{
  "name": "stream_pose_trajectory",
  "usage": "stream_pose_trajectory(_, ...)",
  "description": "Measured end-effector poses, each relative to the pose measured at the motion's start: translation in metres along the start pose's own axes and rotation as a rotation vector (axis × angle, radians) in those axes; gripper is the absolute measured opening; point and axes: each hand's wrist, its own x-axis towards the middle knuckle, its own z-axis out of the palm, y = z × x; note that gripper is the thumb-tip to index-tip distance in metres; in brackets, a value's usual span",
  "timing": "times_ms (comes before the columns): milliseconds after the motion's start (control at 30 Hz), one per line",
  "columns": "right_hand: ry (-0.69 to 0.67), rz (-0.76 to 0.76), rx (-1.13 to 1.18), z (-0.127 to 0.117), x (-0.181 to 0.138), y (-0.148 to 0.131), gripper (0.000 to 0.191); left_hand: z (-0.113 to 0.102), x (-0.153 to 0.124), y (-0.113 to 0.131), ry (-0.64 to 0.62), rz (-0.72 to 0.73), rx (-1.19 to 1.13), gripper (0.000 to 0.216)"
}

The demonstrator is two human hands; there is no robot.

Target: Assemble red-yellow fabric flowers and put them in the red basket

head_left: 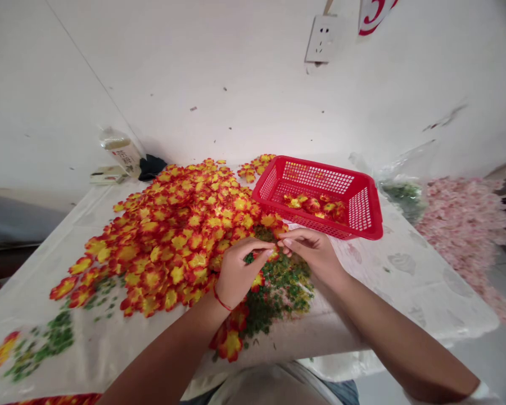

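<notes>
Right now the left hand (240, 275) and right hand (312, 256) are held fingers-closed, tips meeting over green leaves (280, 292) beside red-yellow fabric flowers (172, 236); anything pinched is hidden by the fingertips.

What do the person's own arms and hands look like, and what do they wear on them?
Both arms and hands are bare, with no gloves. The left hand has a thin red cord bracelet around its wrist. The right hand shows no band, and its forearm ends at a white sleeve.
</notes>
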Motion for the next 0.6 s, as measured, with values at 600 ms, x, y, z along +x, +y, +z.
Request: stream_pose_trajectory(600, 0.018, 0.004, -0.051, 0.0008, -0.0004, 0.0032, 0.032, 0.0003, 0.0004, -0.0065, 0.079, 0.045, 0.015, 0.014)
